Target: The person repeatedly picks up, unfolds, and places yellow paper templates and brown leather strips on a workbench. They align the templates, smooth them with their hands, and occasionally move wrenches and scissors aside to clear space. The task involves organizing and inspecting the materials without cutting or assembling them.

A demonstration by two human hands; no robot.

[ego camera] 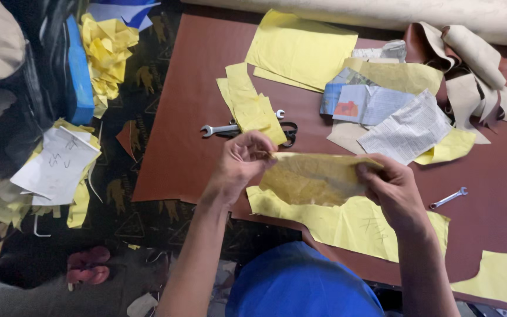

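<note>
Mottled tan-yellow sheet (315, 178): held flat above the brown leather sheet (189, 117), over a yellow pattern piece (353, 226). Left hand (243, 161) pinches its left end, fingers curled; right hand (391, 188) grips its right end. Beyond: long wrench (224, 128), black scissors (289, 132), printed paper scraps (406, 129). Right: small wrench (448, 198).

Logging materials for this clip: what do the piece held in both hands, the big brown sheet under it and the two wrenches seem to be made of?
Held piece: thin, dull yellow-tan, mottled sheet, probably glue-stained paper or lining; it bends between the left hand and right hand.
Brown sheet: smooth, matte, looks like leather or leatherette.
Wrenches: bright silvery metal with glints.
</note>
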